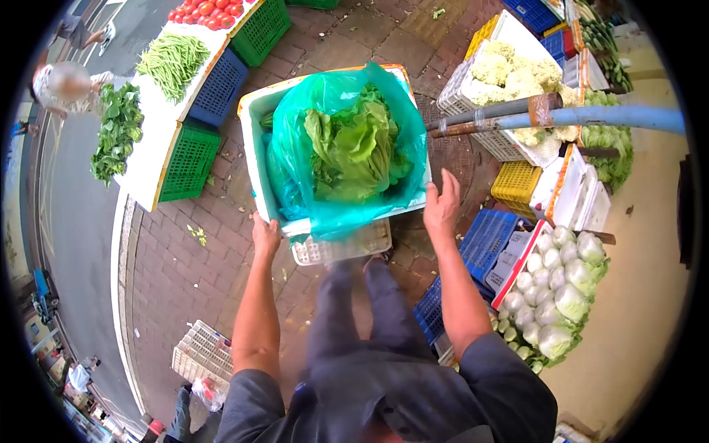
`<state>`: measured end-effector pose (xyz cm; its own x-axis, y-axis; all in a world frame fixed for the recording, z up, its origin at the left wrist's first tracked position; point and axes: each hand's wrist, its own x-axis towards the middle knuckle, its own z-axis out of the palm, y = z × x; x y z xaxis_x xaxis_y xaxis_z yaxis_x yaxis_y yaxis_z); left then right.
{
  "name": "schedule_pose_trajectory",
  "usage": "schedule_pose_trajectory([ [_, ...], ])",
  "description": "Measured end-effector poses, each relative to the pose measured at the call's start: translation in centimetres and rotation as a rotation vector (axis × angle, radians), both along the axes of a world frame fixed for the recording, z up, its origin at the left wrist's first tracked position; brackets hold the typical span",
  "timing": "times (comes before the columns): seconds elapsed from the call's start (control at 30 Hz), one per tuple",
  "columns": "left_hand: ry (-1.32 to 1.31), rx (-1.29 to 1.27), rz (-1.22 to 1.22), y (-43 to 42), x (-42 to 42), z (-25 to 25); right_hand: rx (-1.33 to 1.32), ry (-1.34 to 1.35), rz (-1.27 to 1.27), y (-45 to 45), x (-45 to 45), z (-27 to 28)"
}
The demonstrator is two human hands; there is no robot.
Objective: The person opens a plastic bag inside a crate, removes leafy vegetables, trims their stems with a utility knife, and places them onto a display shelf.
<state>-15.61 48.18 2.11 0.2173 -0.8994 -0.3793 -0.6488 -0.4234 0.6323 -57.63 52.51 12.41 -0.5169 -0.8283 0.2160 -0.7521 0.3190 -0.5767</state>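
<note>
A white foam box (255,159) stands in front of me, partly over a white plastic crate (353,247). Inside it, a green plastic bag (295,111) lies spread around leafy lettuce (358,151). My left hand (266,236) grips the box's near left corner, its fingers partly hidden against the wall. At the near right corner is my right hand (442,205), its fingers stretched out and apart, the thumb side against or close to the box.
Green beans (173,65), tomatoes (207,10) and leafy greens (118,133) lie on the left stall. Cauliflower (509,70), metal poles (546,117) and wrapped cabbages (550,277) are on the right. A white crate (201,354) sits behind left; a person (66,85) is beyond the stall.
</note>
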Motion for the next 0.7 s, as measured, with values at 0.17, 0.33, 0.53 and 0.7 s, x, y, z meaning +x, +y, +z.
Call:
schedule_pose_trajectory([
  [0.17, 0.091, 0.114, 0.023, -0.2, 0.7, -1.8, 0.206, -0.059, 0.21, -5.2, 9.2, 0.8],
  [0.33, 0.392, 0.033, 0.118, 0.5, 0.1, 2.1, 0.293, 0.027, 0.138, -8.2, 10.5, -0.7],
  [0.53, 0.547, -0.062, 0.221, 4.2, 0.1, 6.5, -0.019, -0.067, 0.182, -6.1, 8.6, -1.5],
  [0.7, 0.641, -0.156, 0.199, 6.3, -3.4, 10.1, -0.268, -0.221, 0.17, -2.9, 7.8, 3.4],
])
